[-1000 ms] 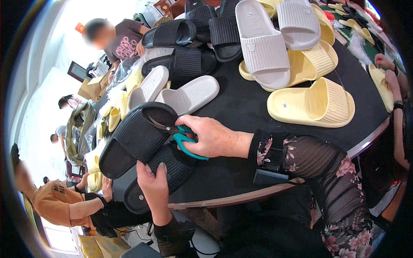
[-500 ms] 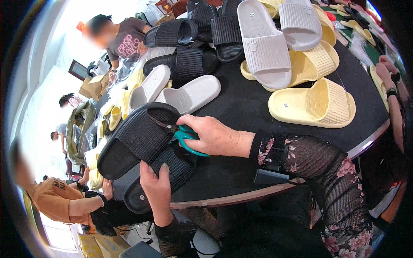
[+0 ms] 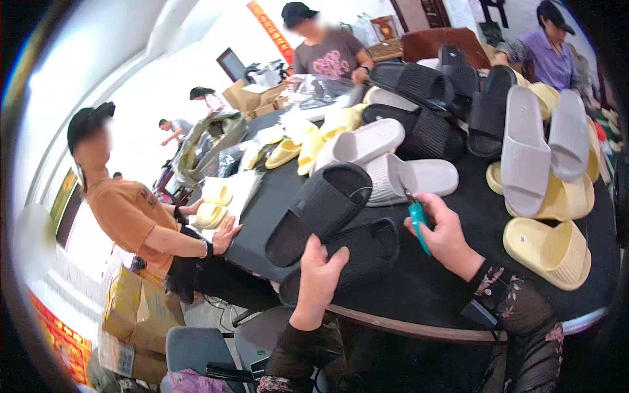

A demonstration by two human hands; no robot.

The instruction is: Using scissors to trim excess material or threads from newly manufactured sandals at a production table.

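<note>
My left hand [image 3: 317, 283] grips a pair of black ribbed slide sandals near the table's front edge. The upper black slide [image 3: 321, 211] is tilted above the lower black slide [image 3: 367, 259], overlapping part of it. My right hand [image 3: 449, 234] is closed around small teal-handled scissors [image 3: 417, 224], their tips pointing away from me. The scissors are apart from the black pair, beside a pale grey slide [image 3: 432, 175]. A thin loop of thread or cord shows at the rim of the upper black slide.
More black slides [image 3: 426, 131] and grey slides [image 3: 529, 157] lie farther back on the dark table [image 3: 419, 298]. A yellow slide [image 3: 547, 252] sits at right. A co-worker in an orange shirt [image 3: 134, 213] stands left, hands by yellow slides [image 3: 213, 208]. Cardboard boxes [image 3: 141, 308] stand on the floor.
The scissors have moved away from the upper black slide, to the right of the pair. My view has swung left, bringing more of the room into sight. The left hand keeps its grip.
</note>
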